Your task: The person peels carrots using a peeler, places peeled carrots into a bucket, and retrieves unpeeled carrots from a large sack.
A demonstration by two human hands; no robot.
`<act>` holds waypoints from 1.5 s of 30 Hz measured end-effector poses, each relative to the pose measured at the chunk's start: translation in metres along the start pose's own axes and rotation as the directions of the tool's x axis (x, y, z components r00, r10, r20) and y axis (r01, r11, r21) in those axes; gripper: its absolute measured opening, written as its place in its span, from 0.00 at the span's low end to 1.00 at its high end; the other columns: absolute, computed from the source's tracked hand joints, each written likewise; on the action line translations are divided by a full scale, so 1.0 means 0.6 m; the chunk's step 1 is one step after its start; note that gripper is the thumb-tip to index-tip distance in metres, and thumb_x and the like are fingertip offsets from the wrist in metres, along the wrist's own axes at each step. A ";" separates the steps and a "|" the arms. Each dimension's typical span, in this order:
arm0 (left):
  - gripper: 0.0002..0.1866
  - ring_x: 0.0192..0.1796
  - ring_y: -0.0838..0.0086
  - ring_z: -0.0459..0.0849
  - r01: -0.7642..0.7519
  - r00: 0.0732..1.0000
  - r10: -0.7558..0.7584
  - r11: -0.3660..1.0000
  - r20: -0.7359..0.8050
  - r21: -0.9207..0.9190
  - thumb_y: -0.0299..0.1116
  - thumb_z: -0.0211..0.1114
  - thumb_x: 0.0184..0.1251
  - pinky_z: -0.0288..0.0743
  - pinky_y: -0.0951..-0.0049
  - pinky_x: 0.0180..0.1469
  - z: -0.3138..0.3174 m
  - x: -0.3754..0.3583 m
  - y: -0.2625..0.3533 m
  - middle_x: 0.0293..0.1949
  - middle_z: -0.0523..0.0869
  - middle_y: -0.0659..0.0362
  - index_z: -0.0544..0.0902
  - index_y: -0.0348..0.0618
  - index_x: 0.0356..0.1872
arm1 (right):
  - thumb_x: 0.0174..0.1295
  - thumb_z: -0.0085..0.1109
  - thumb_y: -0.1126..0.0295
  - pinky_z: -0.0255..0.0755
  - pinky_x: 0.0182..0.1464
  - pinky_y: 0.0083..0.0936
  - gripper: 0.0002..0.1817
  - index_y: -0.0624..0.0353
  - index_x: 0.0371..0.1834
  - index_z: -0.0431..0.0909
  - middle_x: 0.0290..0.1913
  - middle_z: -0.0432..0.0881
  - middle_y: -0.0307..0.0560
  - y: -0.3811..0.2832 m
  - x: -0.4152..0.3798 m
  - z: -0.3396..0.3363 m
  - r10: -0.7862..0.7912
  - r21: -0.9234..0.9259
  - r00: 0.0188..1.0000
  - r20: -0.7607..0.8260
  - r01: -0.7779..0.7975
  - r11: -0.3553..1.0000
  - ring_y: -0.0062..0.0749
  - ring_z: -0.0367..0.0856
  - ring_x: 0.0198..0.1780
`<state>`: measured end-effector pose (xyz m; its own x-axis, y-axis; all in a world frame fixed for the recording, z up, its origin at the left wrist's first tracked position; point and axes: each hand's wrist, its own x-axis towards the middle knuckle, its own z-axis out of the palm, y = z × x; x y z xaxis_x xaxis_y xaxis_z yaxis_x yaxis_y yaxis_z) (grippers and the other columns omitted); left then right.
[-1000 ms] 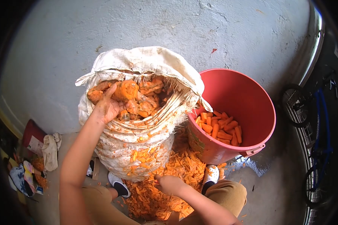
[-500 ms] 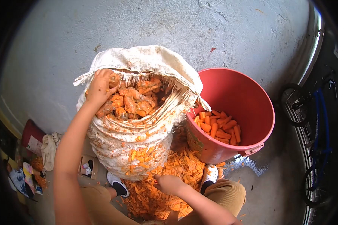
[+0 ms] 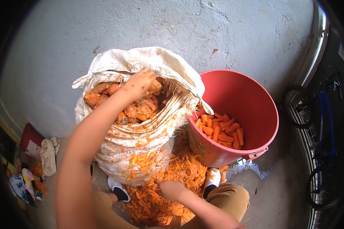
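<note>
My left hand (image 3: pixel 141 82) is inside the mouth of a white woven sack (image 3: pixel 141 164), its fingers closed round a carrot (image 3: pixel 155 86). Unpeeled, dirt-smeared carrots (image 3: pixel 135 110) fill the sack below it. My right hand (image 3: pixel 172 189) is closed low in front of the sack, above a heap of orange peelings (image 3: pixel 179 171); a small dark end pokes out of its fingers, too little to name. To the right, a red bucket (image 3: pixel 252 99) holds peeled carrots (image 3: pixel 221 129).
A blue-grey wall (image 3: pixel 172 26) rises behind the sack. My shoes (image 3: pixel 214 177) flank the peelings. At the right edge is a blue bicycle (image 3: pixel 325 141) by a metal grille. A dark red container (image 3: pixel 31 139) and cloths (image 3: pixel 49 156) lie at the left.
My left hand has moved right across the sack's mouth, from its left rim to the centre. My right hand has barely shifted.
</note>
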<state>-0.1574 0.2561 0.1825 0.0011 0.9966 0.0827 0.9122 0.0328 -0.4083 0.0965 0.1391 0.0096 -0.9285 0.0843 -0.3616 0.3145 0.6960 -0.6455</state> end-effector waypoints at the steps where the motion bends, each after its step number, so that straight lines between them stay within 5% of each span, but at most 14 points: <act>1: 0.28 0.54 0.64 0.65 -0.032 0.999 0.032 0.999 0.017 0.018 0.29 0.65 0.42 0.55 0.73 0.60 0.003 0.016 0.006 0.50 0.69 0.54 0.67 0.40 0.50 | 0.56 0.43 0.59 0.69 0.34 0.39 0.17 0.61 0.41 0.63 0.28 0.76 0.56 0.000 -0.001 -0.003 0.007 0.004 1.000 -0.004 -0.007 1.000 0.47 0.76 0.34; 9: 0.28 0.55 0.64 0.66 -0.177 0.963 0.149 0.978 -0.226 -0.111 0.22 0.60 0.42 0.61 0.70 0.56 0.053 0.110 0.004 0.54 0.65 0.55 0.67 0.50 0.50 | 0.56 0.43 0.60 0.69 0.33 0.39 0.16 0.62 0.40 0.63 0.27 0.76 0.56 0.007 0.000 0.001 0.000 0.008 1.000 -0.003 0.000 1.000 0.49 0.75 0.33; 12: 0.28 0.51 0.63 0.69 -0.148 0.989 0.126 0.869 -0.079 -0.473 0.21 0.63 0.38 0.64 0.70 0.53 0.037 0.118 0.008 0.48 0.67 0.55 0.69 0.46 0.47 | 0.56 0.43 0.60 0.69 0.33 0.39 0.16 0.62 0.39 0.64 0.27 0.76 0.56 0.007 0.001 0.003 -0.003 0.003 1.000 -0.006 0.003 1.000 0.48 0.75 0.33; 16: 0.24 0.47 0.65 0.71 -0.190 0.975 0.221 0.795 -0.017 -0.576 0.20 0.65 0.35 0.66 0.71 0.50 0.013 0.078 0.005 0.43 0.69 0.56 0.71 0.42 0.41 | 0.56 0.44 0.60 0.69 0.33 0.39 0.16 0.63 0.39 0.64 0.27 0.76 0.56 0.008 -0.001 0.003 -0.023 0.007 1.000 -0.020 0.023 1.000 0.48 0.75 0.33; 20: 0.14 0.48 0.64 0.69 -0.026 0.978 0.112 0.903 0.178 -0.429 0.31 0.63 0.45 0.65 0.66 0.49 -0.006 0.025 -0.020 0.41 0.71 0.57 0.75 0.46 0.36 | 0.56 0.44 0.60 0.69 0.33 0.38 0.16 0.63 0.39 0.64 0.27 0.76 0.55 0.004 -0.001 0.004 -0.034 -0.001 0.999 -0.020 0.034 0.999 0.47 0.75 0.32; 23: 0.12 0.52 0.63 0.66 -0.025 0.976 0.017 0.999 0.216 0.035 0.40 0.61 0.47 0.62 0.64 0.52 -0.003 0.003 -0.055 0.44 0.70 0.56 0.78 0.49 0.33 | 0.56 0.43 0.60 0.68 0.33 0.38 0.16 0.63 0.39 0.64 0.27 0.76 0.55 0.000 -0.006 0.004 -0.057 0.000 0.998 -0.022 0.057 0.998 0.47 0.75 0.32; 26: 0.17 0.55 0.67 0.63 0.086 0.899 -0.195 0.956 0.392 0.279 0.41 0.58 0.48 0.60 0.67 0.53 0.006 -0.010 -0.057 0.49 0.68 0.57 0.77 0.44 0.39 | 0.56 0.43 0.60 0.68 0.33 0.37 0.16 0.64 0.38 0.64 0.27 0.76 0.55 -0.004 -0.006 0.002 -0.064 -0.002 0.998 -0.030 0.064 0.998 0.47 0.75 0.32; 33: 0.25 0.63 0.65 0.51 0.230 0.796 -0.357 0.925 0.488 0.302 0.47 0.48 0.55 0.49 0.62 0.59 0.034 0.000 -0.051 0.59 0.56 0.54 0.70 0.44 0.52 | 0.56 0.44 0.61 0.68 0.34 0.38 0.16 0.65 0.38 0.64 0.28 0.76 0.57 0.002 -0.007 0.004 -0.056 0.020 0.998 -0.026 0.057 0.998 0.48 0.75 0.33; 36: 0.27 0.65 0.64 0.45 0.176 0.666 -0.380 0.916 0.642 0.360 0.48 0.46 0.56 0.39 0.61 0.62 0.000 0.009 -0.023 0.63 0.48 0.54 0.65 0.48 0.56 | 0.56 0.44 0.61 0.68 0.35 0.39 0.16 0.64 0.38 0.64 0.28 0.76 0.57 0.006 -0.010 0.002 -0.043 0.032 0.999 -0.023 0.044 0.999 0.48 0.75 0.34; 39: 0.36 0.66 0.63 0.39 0.237 0.710 -0.372 0.926 0.598 0.295 0.60 0.51 0.47 0.32 0.58 0.63 0.064 0.017 -0.055 0.64 0.44 0.53 0.67 0.47 0.54 | 0.56 0.44 0.61 0.68 0.35 0.39 0.15 0.64 0.37 0.64 0.29 0.76 0.57 0.005 -0.014 0.001 -0.035 0.036 0.999 -0.009 0.035 0.999 0.48 0.75 0.35; 42: 0.27 0.66 0.65 0.33 0.254 0.645 -0.372 0.928 0.668 0.272 0.51 0.47 0.54 0.30 0.62 0.64 0.017 0.023 -0.029 0.65 0.37 0.56 0.67 0.50 0.54 | 0.56 0.44 0.61 0.68 0.35 0.39 0.15 0.63 0.37 0.65 0.29 0.76 0.57 0.007 -0.022 -0.007 -0.024 0.044 1.000 -0.012 0.024 0.999 0.48 0.75 0.35; 45: 0.26 0.60 0.70 0.59 0.418 0.640 -0.292 0.908 0.711 -0.004 0.54 0.54 0.47 0.38 0.58 0.62 0.021 0.041 -0.066 0.56 0.66 0.55 0.76 0.50 0.45 | 0.56 0.44 0.61 0.68 0.35 0.39 0.15 0.62 0.37 0.65 0.28 0.76 0.56 0.009 -0.017 -0.003 -0.013 0.043 1.000 -0.024 0.014 0.999 0.48 0.75 0.34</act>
<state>-0.1985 0.2803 0.1894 -0.5568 0.6823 -0.4738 0.8305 0.4466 -0.3329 0.1074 0.1430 0.0109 -0.9370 0.0926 -0.3367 0.3097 0.6659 -0.6787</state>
